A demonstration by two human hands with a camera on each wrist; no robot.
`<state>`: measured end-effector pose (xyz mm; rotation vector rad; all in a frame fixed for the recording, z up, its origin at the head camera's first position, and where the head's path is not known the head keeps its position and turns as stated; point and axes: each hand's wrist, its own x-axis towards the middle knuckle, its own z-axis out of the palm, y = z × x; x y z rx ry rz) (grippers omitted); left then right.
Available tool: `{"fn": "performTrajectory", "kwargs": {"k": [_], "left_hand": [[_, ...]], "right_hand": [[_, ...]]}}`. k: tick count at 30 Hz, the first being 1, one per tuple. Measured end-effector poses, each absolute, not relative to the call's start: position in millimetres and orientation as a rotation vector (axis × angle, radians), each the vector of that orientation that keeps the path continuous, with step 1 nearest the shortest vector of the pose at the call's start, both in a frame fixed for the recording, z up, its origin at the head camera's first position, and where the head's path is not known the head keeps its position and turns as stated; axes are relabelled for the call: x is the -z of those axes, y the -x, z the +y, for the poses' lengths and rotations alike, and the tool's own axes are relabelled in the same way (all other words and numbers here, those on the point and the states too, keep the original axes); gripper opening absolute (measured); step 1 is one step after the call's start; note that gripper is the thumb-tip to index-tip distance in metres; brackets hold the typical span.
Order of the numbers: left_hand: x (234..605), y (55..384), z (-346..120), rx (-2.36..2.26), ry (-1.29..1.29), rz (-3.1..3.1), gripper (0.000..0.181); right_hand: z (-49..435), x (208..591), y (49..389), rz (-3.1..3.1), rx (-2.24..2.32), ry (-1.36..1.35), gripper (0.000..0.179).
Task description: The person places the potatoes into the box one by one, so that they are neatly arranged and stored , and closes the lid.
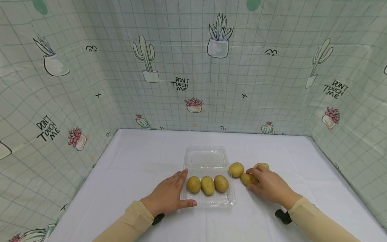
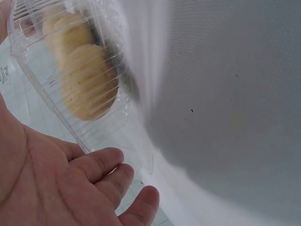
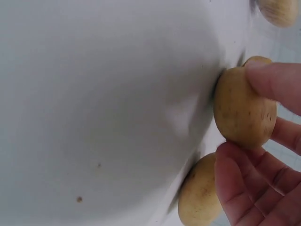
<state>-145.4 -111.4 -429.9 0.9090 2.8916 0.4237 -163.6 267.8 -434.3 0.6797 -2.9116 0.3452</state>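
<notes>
A clear plastic clamshell box (image 1: pixel 208 200) lies with its lid (image 1: pixel 205 157) folded back. Three potatoes sit in a row in its base: a left one (image 1: pixel 193 184), a middle one (image 1: pixel 207 185) and a right one (image 1: pixel 221 183). Along the box's left side lies my left hand (image 1: pixel 167 196), fingers extended and thumb by the front edge. To the right of the box, my right hand (image 1: pixel 270 186) pinches a potato (image 3: pixel 242 110) between thumb and fingers, low at the tabletop. Another potato (image 1: pixel 236 169) is beside the box, and one more (image 1: pixel 262 165) is partly hidden behind the right hand.
A white cloth (image 1: pixel 145 151) covers the table. Pale grid-patterned curtains (image 1: pixel 193 67) with cactus drawings enclose its back and both sides. Dark straps (image 1: pixel 283 216) show at both wrists, below tan sleeves (image 1: pixel 320 222).
</notes>
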Motion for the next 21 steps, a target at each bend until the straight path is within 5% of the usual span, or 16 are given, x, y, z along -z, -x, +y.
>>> {"fn": "performTrajectory", "kwargs": {"k": [21], "left_hand": [[431.3, 147.2, -111.3, -0.432, -0.881, 2.880, 0.107]], "right_hand": [[267.1, 438.0, 155.5, -2.937, -0.473, -0.663, 0.048]]}}
